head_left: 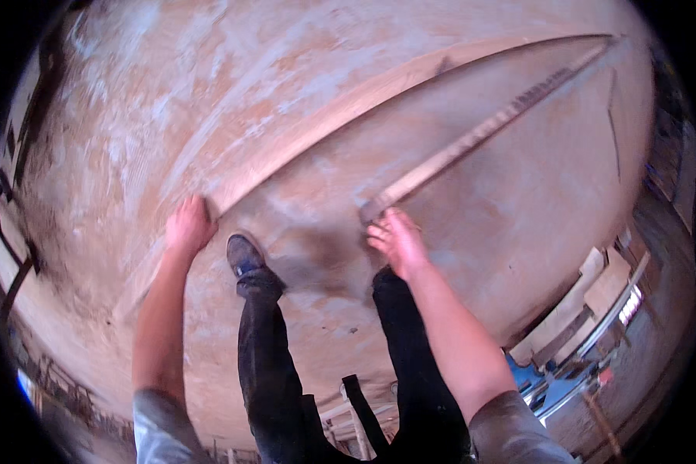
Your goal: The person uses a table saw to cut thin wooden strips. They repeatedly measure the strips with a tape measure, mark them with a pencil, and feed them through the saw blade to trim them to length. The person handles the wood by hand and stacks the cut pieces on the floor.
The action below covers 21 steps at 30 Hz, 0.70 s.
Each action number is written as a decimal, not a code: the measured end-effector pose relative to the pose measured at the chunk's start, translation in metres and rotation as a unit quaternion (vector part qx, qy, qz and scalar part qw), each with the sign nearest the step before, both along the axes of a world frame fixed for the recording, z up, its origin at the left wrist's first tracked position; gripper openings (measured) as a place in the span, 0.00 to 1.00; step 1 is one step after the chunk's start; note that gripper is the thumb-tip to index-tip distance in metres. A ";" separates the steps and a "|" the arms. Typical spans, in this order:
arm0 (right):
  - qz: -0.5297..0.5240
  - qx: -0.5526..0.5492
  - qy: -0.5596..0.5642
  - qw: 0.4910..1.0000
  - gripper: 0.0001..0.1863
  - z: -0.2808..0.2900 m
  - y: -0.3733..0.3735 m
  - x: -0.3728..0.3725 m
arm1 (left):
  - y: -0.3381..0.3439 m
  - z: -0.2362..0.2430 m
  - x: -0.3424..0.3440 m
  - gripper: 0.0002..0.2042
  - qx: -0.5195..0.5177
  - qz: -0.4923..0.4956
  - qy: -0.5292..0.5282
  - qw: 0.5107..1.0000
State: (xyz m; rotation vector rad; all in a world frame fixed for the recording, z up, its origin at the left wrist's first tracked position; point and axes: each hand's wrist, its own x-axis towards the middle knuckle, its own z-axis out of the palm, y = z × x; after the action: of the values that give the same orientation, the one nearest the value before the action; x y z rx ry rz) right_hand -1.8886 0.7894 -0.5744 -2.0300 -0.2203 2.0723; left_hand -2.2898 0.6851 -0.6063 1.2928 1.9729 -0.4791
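Observation:
A long, pale wooden board (286,162) slants across the mottled, plaster-smeared floor from near left to far right. My left hand (191,224) is closed over its edge, with the fingertips partly hidden. To the right lies a narrower wooden strip (456,147) with dark marks along its far half; its far end comes close to the board's far end. At the strip's near end, my right hand (398,240) has its fingers curled in and appears to grip it, though motion blurs the contact.
My dark shoe (245,255) stands on the floor between the two pieces, just right of my left hand. Cut panels (584,305) and blue items (527,379) are stacked at lower right. Dark metal framework (11,240) stands along the left edge.

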 end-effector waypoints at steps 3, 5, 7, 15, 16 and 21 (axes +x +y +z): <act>0.027 0.032 0.005 0.999 0.29 0.038 -0.009 -0.017 | -0.009 0.079 0.003 0.22 -0.081 0.019 -0.189 0.978; -0.012 0.056 0.005 0.998 0.29 0.076 -0.002 -0.035 | -0.027 0.148 0.022 0.22 -0.091 0.084 -0.243 0.962; -0.118 0.063 0.046 0.990 0.28 0.126 0.015 -0.043 | -0.041 0.225 0.037 0.26 -0.176 0.067 -0.256 0.948; -0.307 -0.030 0.178 0.934 0.30 0.298 0.009 -0.024 | -0.220 0.486 0.080 0.40 0.021 0.198 -0.292 0.935; -0.306 -0.030 0.186 0.933 0.30 0.307 0.003 -0.019 | -0.249 0.516 0.079 0.35 0.031 0.116 -0.178 0.977; -0.309 0.010 0.240 0.920 0.34 0.367 -0.012 0.007 | -0.232 0.612 0.081 0.29 0.047 0.079 0.006 0.996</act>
State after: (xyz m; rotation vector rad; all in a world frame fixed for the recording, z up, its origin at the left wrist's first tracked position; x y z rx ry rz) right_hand -1.8819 0.7772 -0.2078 -1.2698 0.4300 2.0222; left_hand -2.2088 0.4530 0.0057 1.1799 2.1105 -0.3217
